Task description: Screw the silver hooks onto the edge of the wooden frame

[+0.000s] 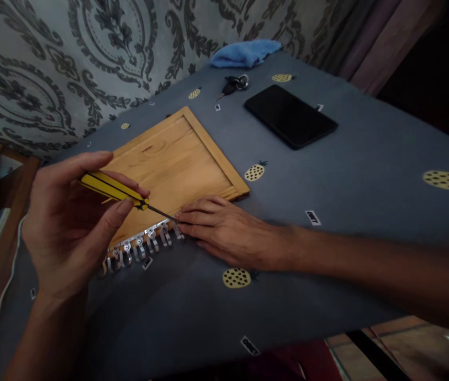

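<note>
My left hand point(77, 222) grips a screwdriver point(113, 188) by its yellow and black handle. Its thin shaft slants down to the right, and the tip reaches the right end of a metal hook strip point(145, 238). Several silver hooks hang along this strip, which lies on the near edge of a framed wooden panel point(169, 164). My right hand point(228, 230) lies across the panel's near right corner, its fingertips beside the screwdriver tip and the last hook. Whether those fingertips pinch a screw cannot be seen.
A black phone point(290, 116) lies beyond the panel on the grey-blue patterned tablecloth point(367, 185). Keys point(232, 86) and a blue cloth point(246, 53) are near the wall. At the left stands a wooden shelf point(2, 254), with a white cable point(8, 291) running beside it.
</note>
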The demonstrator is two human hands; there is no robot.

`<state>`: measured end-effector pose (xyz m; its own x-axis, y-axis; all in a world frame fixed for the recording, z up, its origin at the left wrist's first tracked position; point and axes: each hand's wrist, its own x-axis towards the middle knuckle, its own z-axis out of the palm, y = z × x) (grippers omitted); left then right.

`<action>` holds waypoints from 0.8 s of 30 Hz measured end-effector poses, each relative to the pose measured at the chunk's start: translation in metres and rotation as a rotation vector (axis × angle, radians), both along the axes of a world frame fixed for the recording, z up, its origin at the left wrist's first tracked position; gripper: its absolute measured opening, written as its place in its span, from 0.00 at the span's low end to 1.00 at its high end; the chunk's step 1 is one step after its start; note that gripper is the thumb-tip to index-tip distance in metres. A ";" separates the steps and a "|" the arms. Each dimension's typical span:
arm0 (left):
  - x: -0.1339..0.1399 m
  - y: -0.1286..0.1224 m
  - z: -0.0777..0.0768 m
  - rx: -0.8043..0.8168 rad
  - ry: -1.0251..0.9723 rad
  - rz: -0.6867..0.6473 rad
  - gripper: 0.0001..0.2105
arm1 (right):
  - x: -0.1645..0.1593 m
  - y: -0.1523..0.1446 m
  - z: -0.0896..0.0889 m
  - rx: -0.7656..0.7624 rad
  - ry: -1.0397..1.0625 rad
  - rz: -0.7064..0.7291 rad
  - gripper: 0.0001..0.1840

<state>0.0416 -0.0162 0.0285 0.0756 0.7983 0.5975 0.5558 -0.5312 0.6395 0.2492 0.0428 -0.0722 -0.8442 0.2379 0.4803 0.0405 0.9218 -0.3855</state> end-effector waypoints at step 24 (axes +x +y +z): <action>-0.034 0.007 -0.021 -0.066 -0.022 -0.075 0.20 | -0.001 -0.008 0.011 -0.052 -0.175 -0.069 0.27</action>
<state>0.0077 -0.0089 0.0080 0.1245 0.8287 0.5456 0.5014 -0.5271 0.6862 0.2484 0.0346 -0.0616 -0.8945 0.3189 0.3133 0.1737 0.8937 -0.4136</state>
